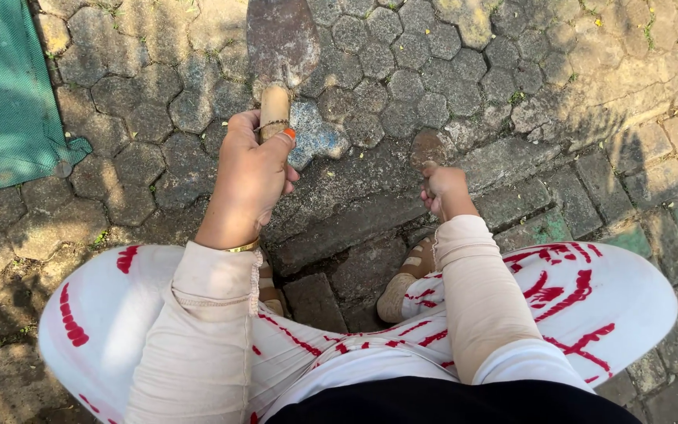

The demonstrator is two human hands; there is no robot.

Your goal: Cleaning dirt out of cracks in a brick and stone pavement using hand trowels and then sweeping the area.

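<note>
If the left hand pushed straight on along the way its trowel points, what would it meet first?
The left hand grips a wooden-handled trowel pointing away from the body. Straight on lies only the hexagonal paving; the green mesh sits off to the side. Blade height above the stones is unclear.

Green mesh cloth (1, 94) at the upper left; grey hexagon paving (402, 86); white skirt (614, 306) with red brush strokes; beige sleeves (205, 330); orange thumbnail (289, 133); tan wooden trowel handle (274, 106)

Head cam looks straight down, close; hands, knees, paving (402, 94) fill view.
</note>
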